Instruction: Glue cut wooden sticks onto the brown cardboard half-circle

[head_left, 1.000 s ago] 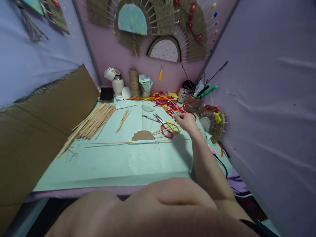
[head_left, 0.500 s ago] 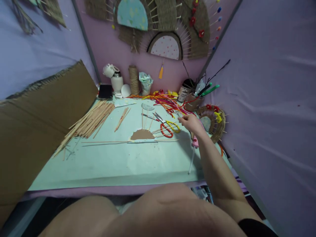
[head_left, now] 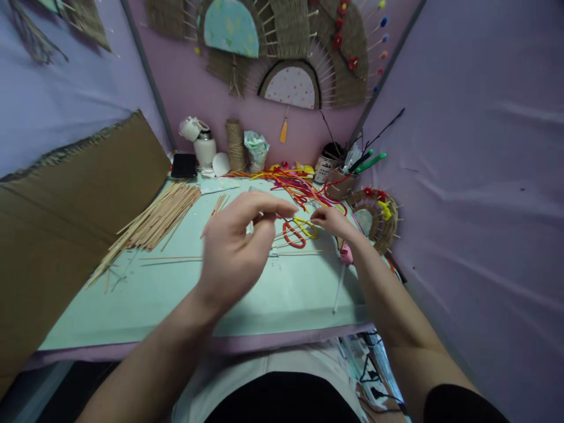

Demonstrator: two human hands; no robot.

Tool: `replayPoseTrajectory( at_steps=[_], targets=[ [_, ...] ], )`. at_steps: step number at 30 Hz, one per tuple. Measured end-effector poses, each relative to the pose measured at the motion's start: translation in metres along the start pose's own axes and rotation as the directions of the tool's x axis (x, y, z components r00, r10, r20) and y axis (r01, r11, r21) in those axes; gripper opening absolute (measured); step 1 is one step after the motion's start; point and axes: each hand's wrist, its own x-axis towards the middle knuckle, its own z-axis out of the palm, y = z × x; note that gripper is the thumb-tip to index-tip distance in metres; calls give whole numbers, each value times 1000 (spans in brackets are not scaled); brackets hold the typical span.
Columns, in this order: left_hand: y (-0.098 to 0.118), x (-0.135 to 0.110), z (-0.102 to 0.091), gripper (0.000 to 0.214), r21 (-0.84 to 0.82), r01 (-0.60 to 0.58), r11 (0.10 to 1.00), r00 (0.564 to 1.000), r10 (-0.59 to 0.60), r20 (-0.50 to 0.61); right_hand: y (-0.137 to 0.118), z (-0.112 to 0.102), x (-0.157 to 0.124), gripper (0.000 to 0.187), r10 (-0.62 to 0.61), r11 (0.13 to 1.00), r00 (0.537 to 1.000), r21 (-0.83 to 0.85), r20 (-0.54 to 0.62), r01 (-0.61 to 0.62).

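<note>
My left hand (head_left: 235, 249) hovers over the middle of the mint-green table sheet (head_left: 145, 299). Its fingers are loosely curved and apart, with nothing in them, and it hides the brown half-round card piece. My right hand (head_left: 335, 222) rests farther right with its fingertips pinched together beside the red and yellow scissor handles (head_left: 296, 232). What it pinches is too small to make out. A pink-capped white stick (head_left: 341, 276) lies just below my right wrist. Thin wooden sticks fan out under both hands.
A bundle of bamboo skewers (head_left: 154, 223) lies at left beside a leaning cardboard sheet (head_left: 66, 217). Coloured pipe cleaners (head_left: 299, 183), a pen cup (head_left: 342, 179), a twine spool (head_left: 235, 144), a flask (head_left: 205, 147) and a phone (head_left: 184, 165) line the back. A woven half-wreath (head_left: 381, 220) sits right.
My left hand has come up into view over the table's middle. My right hand stayed by the scissors, shifting slightly. The camera tipped down and my raised arm no longer fills the bottom.
</note>
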Motion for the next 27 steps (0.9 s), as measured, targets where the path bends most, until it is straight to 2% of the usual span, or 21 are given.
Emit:
replayPoseTrajectory(
  at_steps=[1,3,5,8,11,16,27],
  targets=[
    [-1,25,5,29,89,12,996,998,-17,53,3,1,4,14,-28,999,1000,-41,11,28],
    [-14,47,16,24,314,28,949,979,-90,184,9,3,11,16,-69,987,997,-140,32,73],
    [-39,46,28,20,517,78,853,928,-252,276,14,5,17,18,-102,972,994,-207,50,110],
    [-72,31,38,17,678,98,728,847,-419,327,21,10,24,21,-141,954,988,-258,62,152],
    [-83,24,42,18,722,81,687,806,-472,358,25,14,28,22,-160,940,983,-292,85,178],
    [-81,24,43,22,731,58,680,779,-489,393,24,18,32,20,-183,933,976,-293,116,209],
    [-90,20,46,23,722,34,691,773,-477,419,17,18,40,22,-220,923,973,-307,73,231]
  ],
)
